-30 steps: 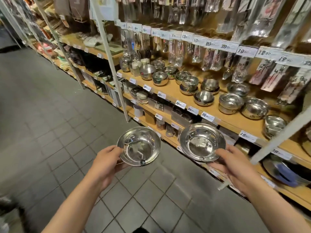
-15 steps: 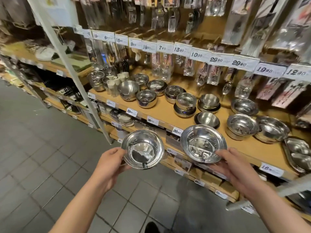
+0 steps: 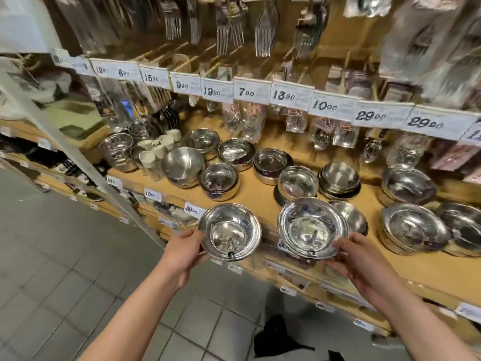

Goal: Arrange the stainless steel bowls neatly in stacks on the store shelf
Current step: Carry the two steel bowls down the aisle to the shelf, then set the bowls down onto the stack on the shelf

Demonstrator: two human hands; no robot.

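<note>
My left hand point(image 3: 182, 252) grips the rim of a small steel bowl point(image 3: 230, 231), held tilted toward me at the shelf's front edge. A wider steel bowl point(image 3: 311, 227) is gripped at its lower right rim by my right hand point(image 3: 361, 261), just over the wooden shelf point(image 3: 263, 196). Several more steel bowls stand on that shelf, some in short stacks, such as a stack point(image 3: 220, 181) in the middle, a stack point(image 3: 339, 179) further right and a large stack point(image 3: 413, 227) at the right. A single bowl point(image 3: 351, 217) sits right behind the wider bowl.
Packed forks and spoons point(image 3: 263, 27) hang above a row of price tags point(image 3: 251, 91). White cups point(image 3: 158, 149) stand among the bowls at the left. A white shelf post point(image 3: 78, 157) slants down the left side. Grey floor tiles point(image 3: 52, 256) lie below, with lower shelves underneath.
I have moved closer to the shelf and turned toward it. Both hands have carried their bowls forward, up to the shelf's front edge.
</note>
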